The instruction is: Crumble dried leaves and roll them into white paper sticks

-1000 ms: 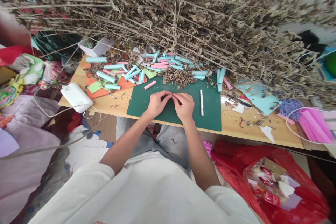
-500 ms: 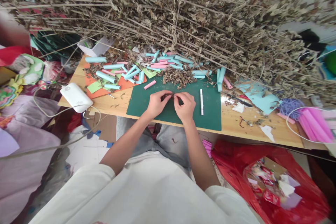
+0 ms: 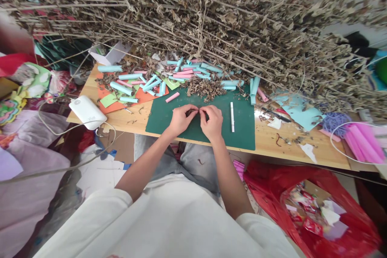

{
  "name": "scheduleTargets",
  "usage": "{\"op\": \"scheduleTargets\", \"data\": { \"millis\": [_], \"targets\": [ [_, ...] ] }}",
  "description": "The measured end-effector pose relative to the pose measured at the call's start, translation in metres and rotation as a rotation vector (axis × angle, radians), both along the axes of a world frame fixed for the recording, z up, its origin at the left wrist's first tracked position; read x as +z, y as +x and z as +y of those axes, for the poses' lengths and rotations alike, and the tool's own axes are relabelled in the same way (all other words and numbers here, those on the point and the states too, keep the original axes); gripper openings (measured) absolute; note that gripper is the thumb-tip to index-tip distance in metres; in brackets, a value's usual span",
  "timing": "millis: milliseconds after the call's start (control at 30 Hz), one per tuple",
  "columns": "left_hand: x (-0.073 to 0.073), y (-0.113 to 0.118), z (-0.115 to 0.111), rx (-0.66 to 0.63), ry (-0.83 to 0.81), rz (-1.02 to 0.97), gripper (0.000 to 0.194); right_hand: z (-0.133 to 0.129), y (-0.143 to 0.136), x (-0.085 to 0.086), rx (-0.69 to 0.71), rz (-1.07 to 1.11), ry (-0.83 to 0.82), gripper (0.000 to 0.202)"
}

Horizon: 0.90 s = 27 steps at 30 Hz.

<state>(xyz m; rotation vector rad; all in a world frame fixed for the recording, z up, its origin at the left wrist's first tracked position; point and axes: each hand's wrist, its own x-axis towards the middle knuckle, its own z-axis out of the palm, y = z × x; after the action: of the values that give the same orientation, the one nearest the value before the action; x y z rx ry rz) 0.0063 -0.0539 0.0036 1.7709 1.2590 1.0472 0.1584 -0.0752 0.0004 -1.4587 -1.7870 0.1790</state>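
Both bare hands are held close together above the dark green rectangular mat (image 3: 198,135), which lies on the light wooden table (image 3: 328,158). On the left hand (image 3: 182,120), the thumb and forefinger are pressed together at their tips; on the right hand (image 3: 211,122) it is the same. Between these tips there is a tiny dark brown piece (image 3: 198,110), clamped from both sides, too small for me to name exactly. Just beyond the hands is a small heap of crumbled brown dry leaves (image 3: 204,88). A short pink paper tube (image 3: 172,97) lies near the left hand, and a thin white stick (image 3: 232,117) lies to the right of the right hand. On the white rounded plastic device (image 3: 87,111) there is a grey round mark, too small to read. The shiny red wrappers (image 3: 313,226) inside the red plastic bag (image 3: 263,177) carry pale print, also unreadable.
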Motion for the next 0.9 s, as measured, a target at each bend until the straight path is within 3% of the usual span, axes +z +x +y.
{"op": "scheduleTargets", "data": {
  "millis": [433, 667, 900],
  "targets": [
    [-0.004, -0.0008, 0.0027, 0.058, -0.012, -0.07, 0.018, 0.0011, 0.0014, -0.003, -0.055, -0.054, 0.024, 0.022],
    [0.0005, -0.0008, 0.002, 0.042, -0.05, -0.085, 0.016, 0.0013, 0.0013, -0.0037, 0.016, -0.037, 0.025, 0.018],
    [0.0045, -0.0004, 0.0007, 0.015, -0.021, -0.082, 0.019, 0.0007, -0.0002, -0.0024, -0.021, -0.016, 0.019, 0.018]
  ]
}}
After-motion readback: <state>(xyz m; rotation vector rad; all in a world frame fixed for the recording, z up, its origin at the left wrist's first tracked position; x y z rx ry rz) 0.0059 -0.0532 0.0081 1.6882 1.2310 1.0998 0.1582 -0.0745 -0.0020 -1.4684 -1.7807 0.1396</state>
